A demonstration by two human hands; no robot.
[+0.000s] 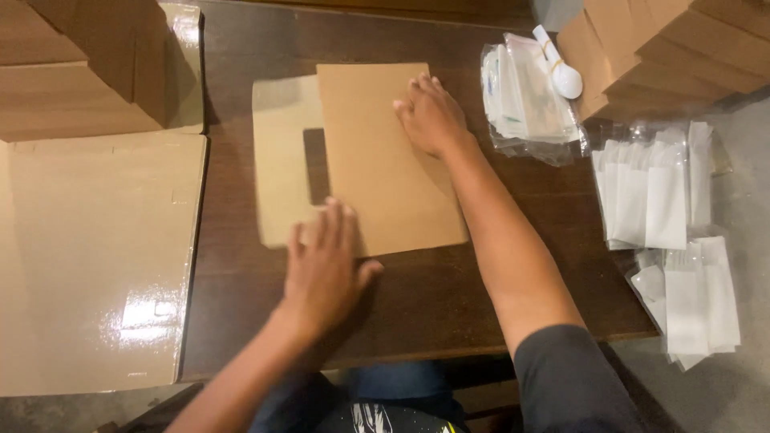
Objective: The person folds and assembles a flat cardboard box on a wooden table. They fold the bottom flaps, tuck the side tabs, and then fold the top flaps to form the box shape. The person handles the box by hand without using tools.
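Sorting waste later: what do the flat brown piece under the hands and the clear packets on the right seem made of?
Flat brown piece: likely matte cardboard, dull and creased. Clear packets: seemingly glossy thin plastic film, see-through, holding white spoons.

Flat cardboard sheet (385, 160), centre frame: plain tan-brown. Desk (449, 297): dark brown wood grain. Glossy board (96, 256), left: pale tan, white glare patches. Packets (666, 200), right: white in clear plastic. Spoon (561, 72), upper right: white. Sleeve (569, 385): dark grey.
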